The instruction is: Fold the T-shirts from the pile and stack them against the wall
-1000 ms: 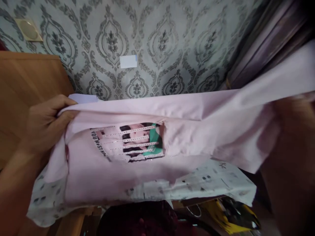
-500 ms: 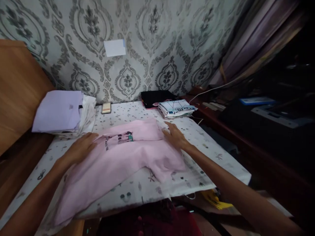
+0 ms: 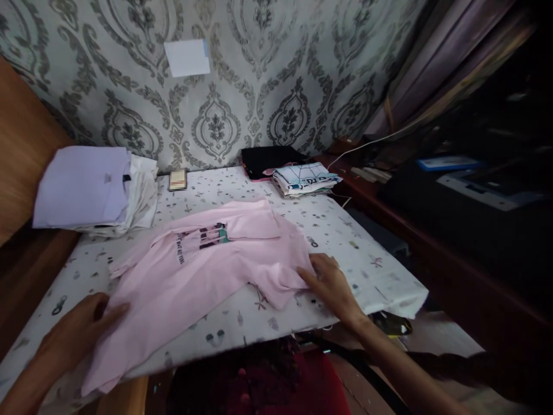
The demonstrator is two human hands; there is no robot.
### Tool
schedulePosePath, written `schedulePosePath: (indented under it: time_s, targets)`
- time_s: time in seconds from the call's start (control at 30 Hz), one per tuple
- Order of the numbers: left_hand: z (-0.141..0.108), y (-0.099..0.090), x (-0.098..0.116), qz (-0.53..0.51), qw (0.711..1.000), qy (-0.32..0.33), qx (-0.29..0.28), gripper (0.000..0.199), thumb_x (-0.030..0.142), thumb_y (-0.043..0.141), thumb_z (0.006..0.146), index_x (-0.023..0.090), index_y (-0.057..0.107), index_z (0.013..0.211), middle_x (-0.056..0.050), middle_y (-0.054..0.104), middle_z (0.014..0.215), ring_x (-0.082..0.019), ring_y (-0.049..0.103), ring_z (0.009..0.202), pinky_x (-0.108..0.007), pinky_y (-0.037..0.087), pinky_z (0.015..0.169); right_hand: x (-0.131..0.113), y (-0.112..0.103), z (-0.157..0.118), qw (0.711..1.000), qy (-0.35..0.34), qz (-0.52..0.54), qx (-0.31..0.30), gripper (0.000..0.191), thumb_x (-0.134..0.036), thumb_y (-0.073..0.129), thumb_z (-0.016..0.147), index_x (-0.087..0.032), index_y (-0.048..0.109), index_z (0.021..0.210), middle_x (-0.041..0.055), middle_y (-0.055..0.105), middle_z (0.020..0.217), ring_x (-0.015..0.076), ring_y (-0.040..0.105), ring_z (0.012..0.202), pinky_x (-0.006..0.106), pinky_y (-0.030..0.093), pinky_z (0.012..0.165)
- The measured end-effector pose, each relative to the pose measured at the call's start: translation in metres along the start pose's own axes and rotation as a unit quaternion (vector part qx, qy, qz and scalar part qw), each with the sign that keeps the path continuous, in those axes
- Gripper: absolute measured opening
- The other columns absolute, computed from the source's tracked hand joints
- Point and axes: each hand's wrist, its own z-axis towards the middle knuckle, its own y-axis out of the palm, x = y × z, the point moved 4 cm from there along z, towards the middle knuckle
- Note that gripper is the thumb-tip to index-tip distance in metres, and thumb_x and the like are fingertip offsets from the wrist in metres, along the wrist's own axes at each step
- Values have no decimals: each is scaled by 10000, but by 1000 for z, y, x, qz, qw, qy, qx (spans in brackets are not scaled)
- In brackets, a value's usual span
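In the head view, I have the pink shirt (image 3: pixel 207 265) spread on the cloth-covered table (image 3: pixel 328 225), its near-left corner right by the front edge. A strip of patterned cloth parts it from the lilac-topped stack (image 3: pixel 86 187) at back left and the folded clothes (image 3: pixel 305 180) at back right; another strip runs to the table's right edge, with a dark desk (image 3: pixel 466 265) beyond. The shirt's long axis slants from that near-left corner toward the far right; a sleeve-like flap points toward the front right. My left hand (image 3: pixel 82 325) is half curled, thumb laid over the shirt's left border; I cannot tell whether it grips. My right hand (image 3: pixel 332 285) is partly open, thumb and forefinger apart at the flap's right end; I cannot tell whether it has hold.
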Motion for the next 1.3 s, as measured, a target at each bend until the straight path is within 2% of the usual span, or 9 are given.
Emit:
schedulePosePath:
  time_s: [0.13,0.23,0.4,0.53,0.67,0.87,0.97,1.13,1.3]
  targets:
    - [-7,1,13,-126,992,15,25,436,645,457,778,238,604,837,-43,675,796,-274,633,775,-374,508,693,-22,-7,-5,955,137,264,-14,402,-583,725,733,-237,523,770,-26,540,667,150,503,584,285,430,548]
    - [-8,-10,5,-241,970,-12,-24,424,636,554,733,261,612,924,-29,716,902,-282,666,859,-357,545,705,-23,-20,-16,917,217,335,-12,473,-592,786,664,-245,506,821,-65,508,605,112,436,465,249,364,440]
    - [-3,-17,-33,-202,978,-32,-25,423,639,586,678,254,584,854,-21,699,796,-272,664,785,-353,546,677,4,-42,-30,979,129,78,-139,402,-625,720,711,-255,592,802,-18,600,581,163,531,477,283,393,449]
    - [20,-16,-48,-149,987,-55,36,480,639,531,753,234,567,1009,-46,710,871,-270,677,814,-358,532,702,17,-50,6,987,19,-132,-94,315,-599,617,798,-288,654,836,10,643,591,200,571,492,322,408,483]
    - [71,-26,-18,-98,992,-2,76,482,576,451,830,194,595,1087,-115,713,1070,-273,679,969,-354,515,813,-3,-10,92,982,-77,-125,-119,274,-452,510,909,-244,688,899,65,735,898,221,670,790,318,512,683]
    - [120,-33,40,66,997,34,28,282,358,472,820,176,650,941,-116,728,976,-260,684,915,-333,491,763,-21,70,201,966,-51,-237,-91,391,-359,638,865,-107,652,1164,189,657,1198,288,595,1137,349,463,910]
    - [120,-43,51,127,991,37,3,209,271,433,863,197,628,859,-78,729,899,-234,672,843,-301,447,683,-22,85,215,965,-67,-234,-100,208,-285,628,850,-140,677,992,153,680,1110,279,603,1079,335,450,855]
    - [116,-76,59,204,961,10,189,327,252,325,957,167,628,1047,-150,689,1063,-290,652,960,-348,463,718,-17,73,219,969,-76,-225,-66,130,-297,531,897,-207,624,894,71,695,934,226,620,871,300,406,676]
    - [112,-70,71,243,939,50,240,341,163,358,920,84,632,1108,-227,639,1117,-358,593,1060,-425,471,821,-14,71,213,973,-50,-222,-28,160,-290,531,883,-193,633,960,115,673,1041,277,609,995,344,443,758]
